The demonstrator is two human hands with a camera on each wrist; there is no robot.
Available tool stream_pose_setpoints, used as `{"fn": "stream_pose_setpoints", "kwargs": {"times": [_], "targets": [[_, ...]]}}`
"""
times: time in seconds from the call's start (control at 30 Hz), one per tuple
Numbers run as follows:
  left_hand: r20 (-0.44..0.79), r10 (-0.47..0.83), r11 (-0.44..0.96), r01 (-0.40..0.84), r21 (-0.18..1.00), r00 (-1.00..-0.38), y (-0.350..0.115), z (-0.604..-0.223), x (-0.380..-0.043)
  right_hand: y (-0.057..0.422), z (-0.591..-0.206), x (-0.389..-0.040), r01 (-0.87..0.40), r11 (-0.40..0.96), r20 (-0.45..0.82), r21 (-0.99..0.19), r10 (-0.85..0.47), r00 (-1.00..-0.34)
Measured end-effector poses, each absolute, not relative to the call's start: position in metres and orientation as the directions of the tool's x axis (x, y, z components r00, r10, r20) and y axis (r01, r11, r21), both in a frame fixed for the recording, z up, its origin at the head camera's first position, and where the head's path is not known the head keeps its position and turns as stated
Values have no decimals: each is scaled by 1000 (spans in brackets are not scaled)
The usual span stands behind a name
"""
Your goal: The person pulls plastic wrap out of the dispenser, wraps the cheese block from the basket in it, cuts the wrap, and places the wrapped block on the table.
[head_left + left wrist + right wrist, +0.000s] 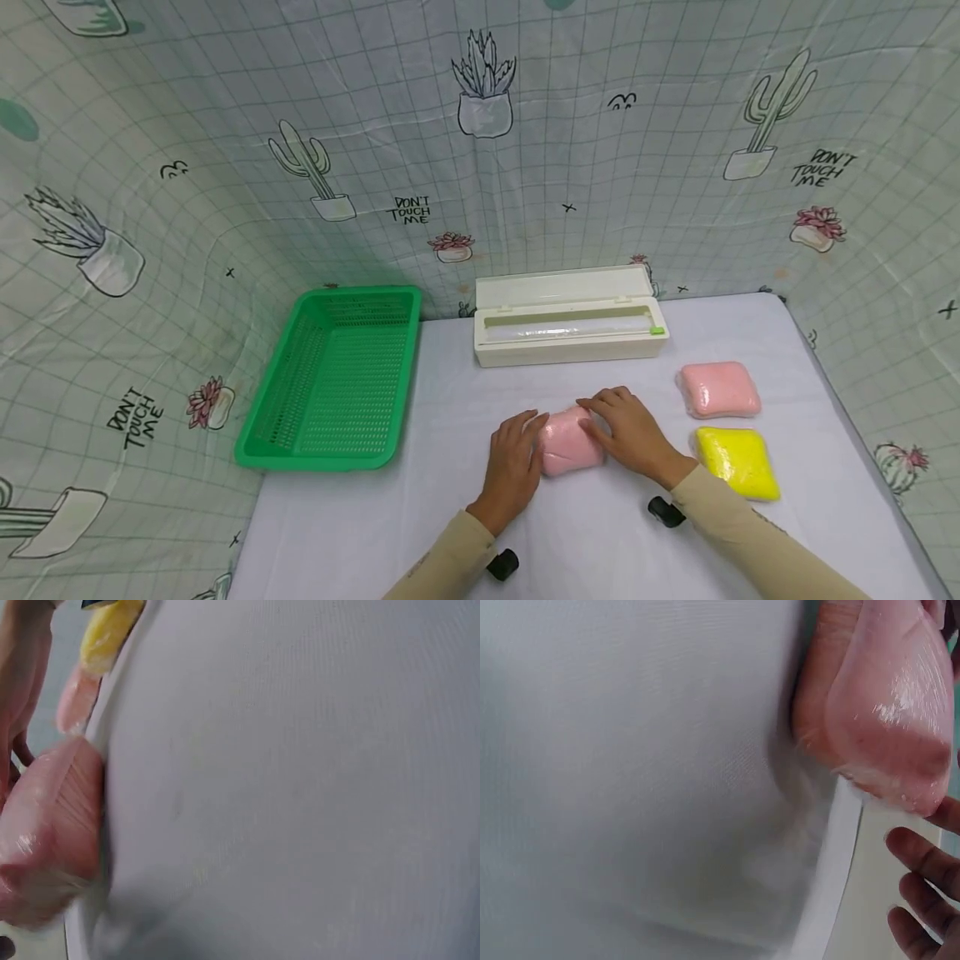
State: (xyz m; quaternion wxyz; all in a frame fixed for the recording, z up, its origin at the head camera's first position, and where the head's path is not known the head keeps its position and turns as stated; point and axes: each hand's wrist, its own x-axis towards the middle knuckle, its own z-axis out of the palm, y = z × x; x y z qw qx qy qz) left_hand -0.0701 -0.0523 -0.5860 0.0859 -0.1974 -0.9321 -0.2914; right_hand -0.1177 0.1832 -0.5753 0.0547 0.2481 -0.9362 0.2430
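A pink block wrapped in clear film (572, 442) lies on the white cloth between both hands. My left hand (516, 457) holds its left side, with the fingertips at the upper left corner. On the opposite side, my right hand (628, 433) grips the upper right corner between thumb and forefinger. Creased, shiny film covers the pink block (889, 705) in the right wrist view, where the other right fingers (922, 859) are spread apart. From the left wrist, the same block (56, 832) shows at the left edge; the left fingers are largely out of that view.
Behind the hands stands a white cling film dispenser (570, 352), lid raised, with a roll inside. A green plastic basket (401, 400) is at the left. Another wrapped pink block (720, 389) and a wrapped yellow block (738, 462) lie at the right, the yellow one near the right forearm.
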Motion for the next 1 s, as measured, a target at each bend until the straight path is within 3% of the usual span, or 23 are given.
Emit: {"fn": "stream_pose_setpoints", "kwargs": {"times": [0.37, 0.63, 1.0], "targets": [[51, 449, 862, 448, 236, -892, -57, -590, -70, 192, -579, -109, -635, 710, 179, -305, -612, -770], [148, 473, 869, 488, 86, -869, -53, -591, -74, 195, -586, -108, -678, 712, 205, -184, -647, -735], [162, 542, 839, 541, -56, -825, -27, -582, -108, 217, -573, -118, -619, 774, 255, -134, -577, -776]]}}
